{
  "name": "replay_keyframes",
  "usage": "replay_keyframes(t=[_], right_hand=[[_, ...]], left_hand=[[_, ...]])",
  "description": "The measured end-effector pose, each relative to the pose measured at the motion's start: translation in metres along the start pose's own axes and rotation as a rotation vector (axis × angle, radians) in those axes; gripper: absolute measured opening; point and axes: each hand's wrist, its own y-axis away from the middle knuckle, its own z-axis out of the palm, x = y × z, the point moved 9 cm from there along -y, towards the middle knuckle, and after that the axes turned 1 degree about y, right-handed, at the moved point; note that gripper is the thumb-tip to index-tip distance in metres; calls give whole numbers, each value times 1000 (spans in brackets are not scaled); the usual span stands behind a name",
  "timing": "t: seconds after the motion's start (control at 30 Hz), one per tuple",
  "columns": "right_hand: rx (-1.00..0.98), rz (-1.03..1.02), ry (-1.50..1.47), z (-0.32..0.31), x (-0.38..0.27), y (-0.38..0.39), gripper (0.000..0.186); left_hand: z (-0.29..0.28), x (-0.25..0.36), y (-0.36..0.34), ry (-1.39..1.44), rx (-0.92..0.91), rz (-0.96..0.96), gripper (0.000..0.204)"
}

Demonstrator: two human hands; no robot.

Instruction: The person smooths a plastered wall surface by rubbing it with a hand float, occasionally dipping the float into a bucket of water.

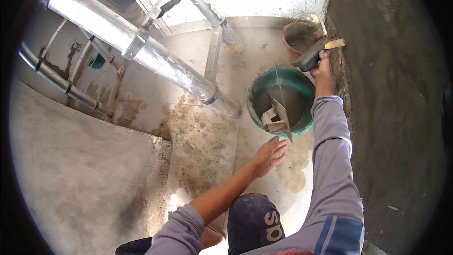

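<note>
My right hand (322, 68) reaches forward beside the wall, its fingers closed around a dark, block-shaped tool (310, 56) with a pale wooden piece sticking out. Stretched out and empty, my left hand (270, 157) hovers just in front of a green tub (253, 85). Grey wet mix lies inside the tub. Across its near rim rests a plastering trowel (282, 117), its long thin blade on edge and its pale handle toward the left. The trowel's handle is close to my left fingertips, with a gap between them.
Behind the green tub stands a brown bucket (289, 35) with dark contents. A grey plastered wall (396, 113) runs along the right. Shiny metal scaffold tubes (141, 52) slant across the left. A rough plastered ledge (94, 160) is at lower left, and the floor (198, 141) carries splatters.
</note>
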Motion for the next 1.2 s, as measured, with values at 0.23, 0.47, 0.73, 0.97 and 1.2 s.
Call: replay_keyframes(t=[0.23,0.47,0.73,0.97,1.2], right_hand=[[20,32,11,-16,4,7,49],[32,48,-7,-31,-3,17,44],[-73,7,307,-27,-7,22,46],[37,73,372,-41,-15,24,44],[-37,72,323,-34,10,39,43]], left_hand=[[-8,11,-23,25,319,-68,44],[-58,78,-45,-100,255,256,28],[-82,69,2,-66,423,259,36],[-124,28,60,-34,436,253,39],[-158,-3,143,53,474,249,37]])
